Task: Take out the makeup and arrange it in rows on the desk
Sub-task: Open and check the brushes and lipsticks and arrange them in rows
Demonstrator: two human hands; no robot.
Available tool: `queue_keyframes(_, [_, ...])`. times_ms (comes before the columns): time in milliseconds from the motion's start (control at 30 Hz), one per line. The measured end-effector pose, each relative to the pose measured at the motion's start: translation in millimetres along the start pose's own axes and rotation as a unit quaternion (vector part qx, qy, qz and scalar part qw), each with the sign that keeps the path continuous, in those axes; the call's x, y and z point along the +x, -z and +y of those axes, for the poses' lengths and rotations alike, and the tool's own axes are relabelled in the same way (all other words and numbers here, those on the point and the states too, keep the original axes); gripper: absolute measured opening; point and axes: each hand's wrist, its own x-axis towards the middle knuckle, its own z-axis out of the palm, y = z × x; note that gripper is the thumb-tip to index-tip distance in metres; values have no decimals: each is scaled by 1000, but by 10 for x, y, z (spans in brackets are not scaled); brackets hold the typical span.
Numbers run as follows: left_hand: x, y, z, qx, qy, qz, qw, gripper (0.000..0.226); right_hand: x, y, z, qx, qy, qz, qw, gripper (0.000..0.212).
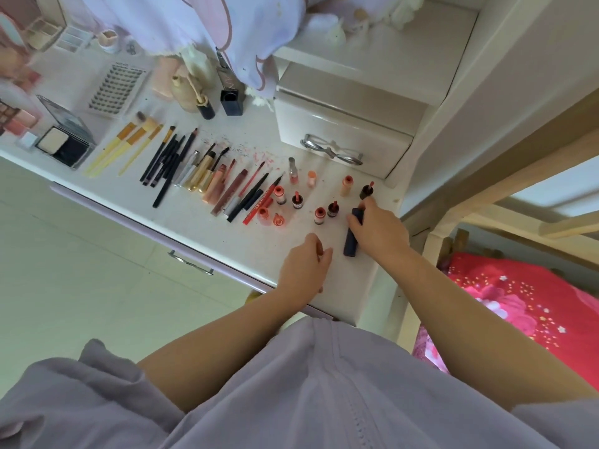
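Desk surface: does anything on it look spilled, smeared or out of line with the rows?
Yes. Reddish smears and dark specks mark the white desk just behind the pencils, like makeup residue. The long black pencil lies skewed and sticks out in front of its neighbours. The right hand grips a dark tube not yet placed.

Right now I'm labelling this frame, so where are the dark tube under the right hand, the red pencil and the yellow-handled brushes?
dark tube (350,244): head view, lower barrel below the fingers.
red pencil (259,204): head view, mid-shaft on the lettering.
yellow-handled brushes (113,149): head view, middle of the handles.
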Motion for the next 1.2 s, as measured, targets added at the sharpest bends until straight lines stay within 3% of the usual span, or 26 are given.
queue_keyframes(133, [39, -79, 84, 167, -88, -54, 981, 34, -133, -85, -26, 105, -54, -16, 993, 23])
queue_keyframes(233, [45, -58, 82, 288, -156, -64, 943, 39, -287, -121, -45, 175, -105, -53, 978, 26])
queue_keyframes(367, [45, 105, 34, 328, -222, -78, 915, 29, -515, -6, -82, 308, -144, -117, 933, 22])
queue_keyframes(567, [-105, 490, 8, 343, -358, -117, 860, 29, -767, 405, -86, 260, -11, -298, 918, 30])
queue_keyframes(700, [-189, 713, 46, 353, -392, -134, 839, 27, -844, 562, -156, 212, 71, -331, 917, 27])
queue_keyframes(767, [-200, 791, 4, 330, -387, -136, 850, 27, -865, 631, -126, 206, 75, -337, 915, 26])
queue_keyframes(833, [-182, 865, -108, 247, -322, -136, 904, 25, -868, 698, -1, 241, 44, -322, 914, 22])
queue_keyframes(900, [-140, 903, -225, 139, -241, -132, 951, 14, -862, 713, 135, 350, -23, -283, 893, 18])
queue_keyframes(1000, [-96, 824, -243, 81, -207, -132, 966, 9, -856, 560, 169, 475, -84, -217, 849, 16])
queue_keyframes(1100, [-61, 655, -230, 61, -238, -77, 966, 24, -791, 254, 60, 370, -26, -102, 923, 20])
queue_keyframes(1200, [15, 516, -272, 44, -219, 8, 975, 32, -654, 15, -59, 293, -12, 21, 956, 20])
